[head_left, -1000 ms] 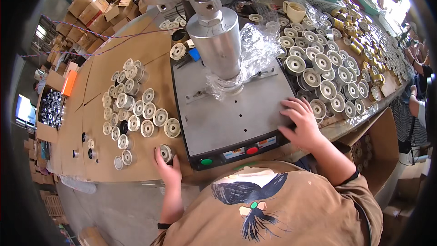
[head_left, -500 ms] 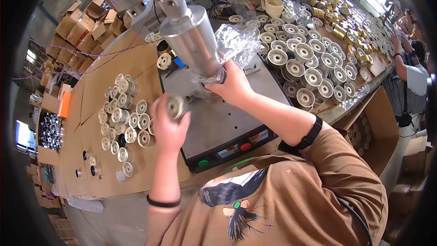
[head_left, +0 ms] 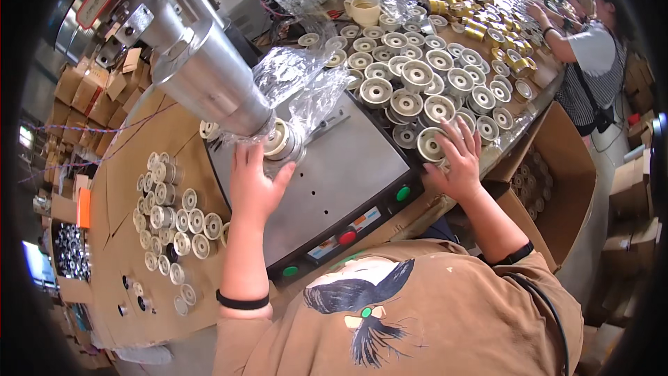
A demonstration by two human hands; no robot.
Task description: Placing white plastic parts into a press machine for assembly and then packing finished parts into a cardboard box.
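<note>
Up front, the left hand (head_left: 252, 184) cups a cream plastic wheel (head_left: 278, 141) seated under the silver cylindrical press head (head_left: 209, 73), thumb on one side and fingers (head_left: 242, 160) on the other, steadying rather than squeezing. Out to the side, the right hand (head_left: 456, 157) spreads over the crowd of matching wheels, fingertips closing on one wheel at the near edge (head_left: 433, 145). These wheels look rigid, light and smooth, probably best pinched across the rim or hooked through the centre bore. Between both hands lies the grey machine plate (head_left: 348, 174) with green and red buttons (head_left: 348, 237). Beyond the left hand, smaller finished rollers (head_left: 174, 216) stand on the cardboard-covered tabletop (head_left: 118, 257).
</note>
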